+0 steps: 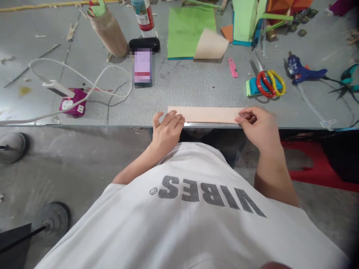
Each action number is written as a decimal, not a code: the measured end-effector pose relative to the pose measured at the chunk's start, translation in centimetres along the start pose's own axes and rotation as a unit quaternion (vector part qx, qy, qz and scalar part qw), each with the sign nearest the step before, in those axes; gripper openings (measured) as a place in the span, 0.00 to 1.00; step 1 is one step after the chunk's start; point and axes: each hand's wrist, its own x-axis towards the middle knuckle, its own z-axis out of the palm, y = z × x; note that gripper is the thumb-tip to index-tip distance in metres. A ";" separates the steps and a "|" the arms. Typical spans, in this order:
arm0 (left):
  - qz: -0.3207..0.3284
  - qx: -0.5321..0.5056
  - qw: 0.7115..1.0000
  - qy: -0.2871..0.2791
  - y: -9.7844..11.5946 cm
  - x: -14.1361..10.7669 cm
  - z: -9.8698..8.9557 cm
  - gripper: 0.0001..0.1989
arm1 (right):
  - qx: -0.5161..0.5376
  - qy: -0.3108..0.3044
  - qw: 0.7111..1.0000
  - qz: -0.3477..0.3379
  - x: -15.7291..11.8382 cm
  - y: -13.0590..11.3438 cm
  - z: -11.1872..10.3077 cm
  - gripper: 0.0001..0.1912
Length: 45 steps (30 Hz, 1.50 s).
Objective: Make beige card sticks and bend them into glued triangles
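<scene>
Taking the long, narrow, pale peach paper strip [210,114] as the clock's centre, with twelve o'clock pointing away from the person, the strip lay flat along the near edge of the grey, glossy-topped table [182,86]. The right hand [260,125] was closed in a pinch on the strip's three o'clock end, thumb and bent forefinger meeting at the paper. The left hand [167,130] lay palm down over the nine o'clock end, fingers bent and tips on the paper; its thumb was hidden, so whether it gripped or only pressed could not be told. Near twelve o'clock, a curled beige sheet [211,45] overlapped the corner of a stack of bright green paper [182,30]. A small pink plastic cutter [232,68] lay at one o'clock. At two o'clock, scissors with red and yellow loop handles [270,84] rested on a folded blue and green paper bundle [249,89], and farther out sat a dark blue glue gun [305,71]. A phone with a blurred pinkish screen [143,67] stood at ten o'clock; beyond it, in the same direction, was a tan cylindrical container [109,33]. At nine o'clock, well apart from the left hand, was a purple and white cube-shaped power socket [74,106]. A red plastic stool [322,168] showed below table level at four o'clock.
</scene>
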 end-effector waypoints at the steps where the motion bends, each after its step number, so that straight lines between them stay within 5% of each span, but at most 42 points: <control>1: 0.010 0.000 1.000 -0.007 0.3 -0.4 0.3 0.27 | -0.019 0.004 1.000 -0.014 0.1 0.0 0.0 0.08; 4: 0.027 0.008 0.999 -0.017 0.7 -1.5 1.5 0.30 | -0.106 0.052 0.989 -0.090 -0.3 -0.8 1.0 0.08; 8: 0.034 0.036 0.999 -0.011 0.5 -2.5 2.8 0.33 | -0.142 0.130 0.955 -0.226 -2.4 -3.8 5.2 0.09; 12: 0.021 0.054 0.998 -0.012 0.5 -2.6 3.6 0.35 | -0.105 0.069 0.942 -0.310 -4.8 -7.3 10.1 0.14; 16: 0.013 0.049 0.999 -0.006 0.5 -2.6 4.2 0.35 | -0.106 -0.019 0.928 -0.357 -5.5 -8.8 12.2 0.27; 27: 0.005 0.052 0.998 0.018 0.8 -2.6 4.1 0.31 | -0.156 -0.078 0.917 -0.359 -4.6 -8.5 10.2 0.32; 38: -0.023 0.023 0.999 0.005 1.5 -2.0 3.3 0.29 | -0.213 -0.015 0.958 -0.189 -4.4 0.8 2.8 0.38; 45: -0.006 0.062 0.997 0.055 2.2 -1.0 2.6 0.23 | -0.227 0.026 0.953 -0.199 -4.3 1.6 2.6 0.27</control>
